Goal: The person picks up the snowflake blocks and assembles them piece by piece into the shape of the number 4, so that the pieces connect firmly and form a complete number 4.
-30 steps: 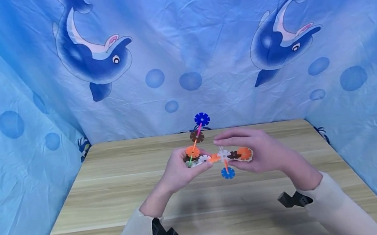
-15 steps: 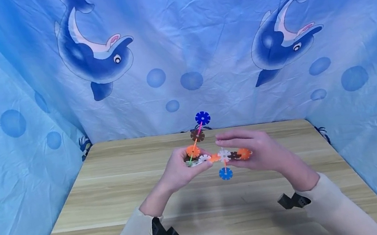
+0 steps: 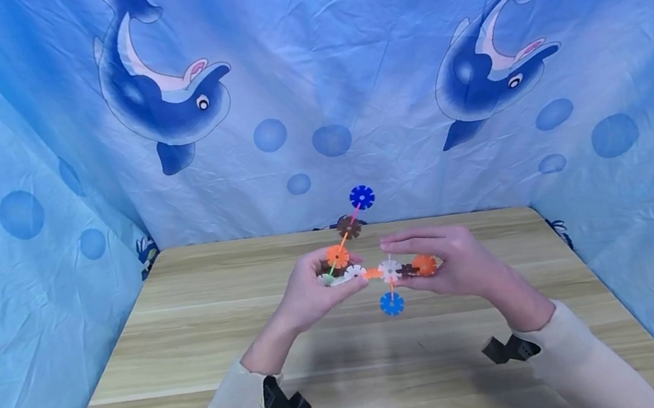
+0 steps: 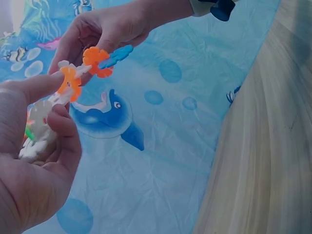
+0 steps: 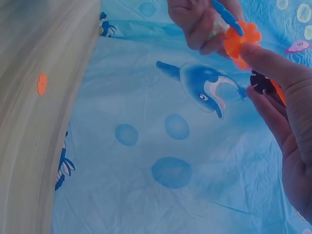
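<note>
A chain of interlocking notched plastic discs (image 3: 389,271) is held up above the table between both hands. My left hand (image 3: 310,295) pinches its left part, at white discs (image 4: 44,114). From there a branch of orange, brown and dark blue discs (image 3: 362,197) slants up to the right. My right hand (image 3: 456,262) holds the right part, with thumb and fingers about a dark brown disc (image 5: 262,83) and an orange disc (image 3: 424,265). A light blue disc (image 3: 392,303) hangs from an orange one below the middle. Fingers hide some of the joints.
Beneath the hands is a wooden table (image 3: 360,400). A loose orange disc (image 5: 42,84) lies on it in the right wrist view. Blue curtains (image 3: 371,81) printed with dolphins surround the table on the back and both sides.
The branch with the dark blue disc has shifted a little up and to the right. The light blue disc has moved slightly left. Both hands keep their hold with small movements.
</note>
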`<action>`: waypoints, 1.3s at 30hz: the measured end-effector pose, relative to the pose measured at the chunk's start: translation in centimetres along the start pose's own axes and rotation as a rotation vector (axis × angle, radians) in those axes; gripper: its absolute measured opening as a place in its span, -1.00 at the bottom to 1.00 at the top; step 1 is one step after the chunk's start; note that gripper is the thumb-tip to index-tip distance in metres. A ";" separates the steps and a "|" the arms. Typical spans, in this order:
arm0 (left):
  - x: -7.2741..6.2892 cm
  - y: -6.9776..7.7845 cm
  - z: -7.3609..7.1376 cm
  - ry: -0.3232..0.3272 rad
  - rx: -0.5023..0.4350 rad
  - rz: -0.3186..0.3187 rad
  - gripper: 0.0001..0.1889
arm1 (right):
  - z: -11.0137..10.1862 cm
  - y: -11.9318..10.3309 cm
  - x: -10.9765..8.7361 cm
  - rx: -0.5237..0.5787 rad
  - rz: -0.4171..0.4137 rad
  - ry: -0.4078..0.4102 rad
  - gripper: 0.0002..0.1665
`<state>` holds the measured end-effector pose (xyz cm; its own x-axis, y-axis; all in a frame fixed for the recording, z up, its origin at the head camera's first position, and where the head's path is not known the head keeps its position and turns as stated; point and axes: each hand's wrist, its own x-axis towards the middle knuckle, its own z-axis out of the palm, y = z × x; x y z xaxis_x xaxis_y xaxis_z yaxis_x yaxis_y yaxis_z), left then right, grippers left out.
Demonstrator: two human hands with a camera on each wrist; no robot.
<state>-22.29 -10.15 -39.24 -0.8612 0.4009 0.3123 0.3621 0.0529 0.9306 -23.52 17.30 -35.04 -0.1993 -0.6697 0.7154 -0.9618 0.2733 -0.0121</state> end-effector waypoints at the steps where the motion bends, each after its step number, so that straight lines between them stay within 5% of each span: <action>1: 0.0 0.1 0.0 0.021 -0.012 -0.008 -0.63 | 0.0 0.0 0.0 -0.003 0.008 0.007 -0.34; 7: 0.2 0.1 0.7 0.154 -0.162 -0.005 -0.47 | -0.3 -0.3 0.0 -0.005 0.066 0.051 -0.37; 11: 0.2 -0.3 2.0 0.236 -0.341 0.018 -0.46 | -0.2 -0.3 0.1 0.004 0.079 0.096 -0.44; 18: 0.2 -0.8 4.6 0.141 -0.610 0.076 -0.54 | 0.7 -0.2 0.4 0.018 0.053 0.169 -0.48; 27: 0.2 -0.2 4.7 0.186 -0.473 0.030 -0.63 | 1.3 -0.6 0.7 0.063 0.055 0.061 -0.32; 39: 0.0 -0.1 2.6 0.157 -0.396 0.133 -0.73 | 2.0 0.0 0.7 0.158 0.040 0.075 -0.29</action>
<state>-21.35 -7.79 -39.82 -0.8713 0.2349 0.4309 0.3352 -0.3562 0.8722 -24.04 15.46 -35.92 -0.2288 -0.6056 0.7621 -0.9722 0.1825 -0.1468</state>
